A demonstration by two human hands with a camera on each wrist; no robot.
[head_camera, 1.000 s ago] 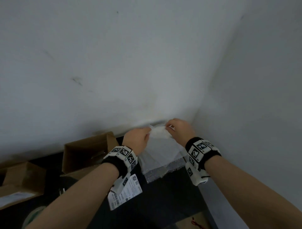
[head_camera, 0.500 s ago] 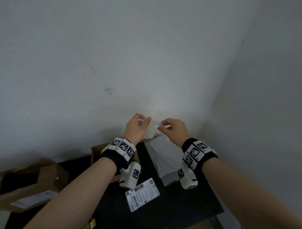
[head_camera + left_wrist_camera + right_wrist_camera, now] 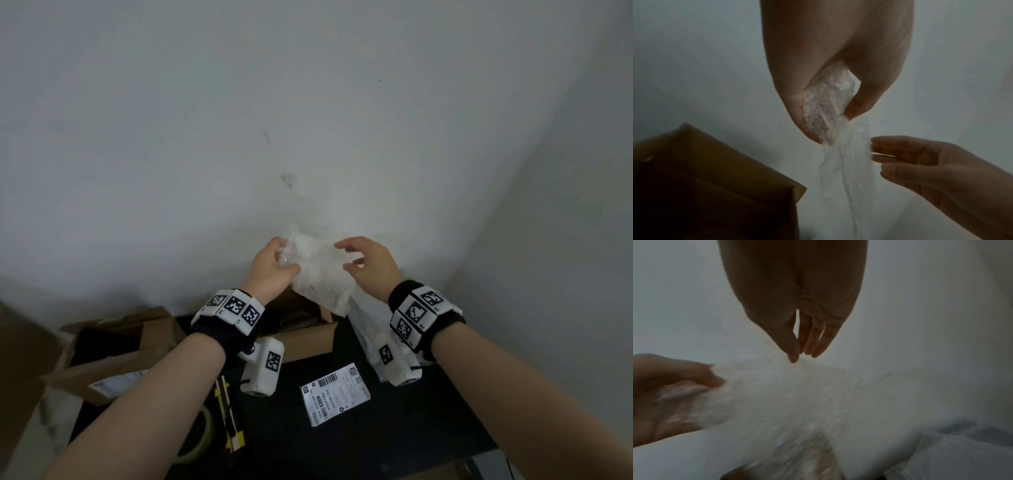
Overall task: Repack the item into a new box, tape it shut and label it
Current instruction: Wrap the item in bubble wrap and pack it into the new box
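My left hand (image 3: pixel 284 260) is raised before the wall and grips a bunched sheet of white bubble wrap (image 3: pixel 322 274). The left wrist view shows the thumb and fingers of that left hand (image 3: pixel 830 126) curled round the crumpled wrap (image 3: pixel 828 100), which hangs down from it. My right hand (image 3: pixel 346 257) sits at the wrap's right edge with fingers straight and holds nothing. Its fingertips (image 3: pixel 875 146) are just beside the sheet. Below the hands stands an open cardboard box (image 3: pixel 308 339) on the black table (image 3: pixel 376 445). A printed shipping label (image 3: pixel 335 394) lies flat in front of it.
A second open cardboard box (image 3: pixel 113 349) sits at the table's left. A yellow-and-black box cutter (image 3: pixel 229 414) and a roll of tape (image 3: pixel 202 431) lie near my left forearm. More clear wrap (image 3: pixel 366 329) rests at the table's right, by the wall corner.
The wrap has been lifted higher off the table. My right hand, which pinched the sheet before, has let go and spread its fingers. The left hand keeps its grip.
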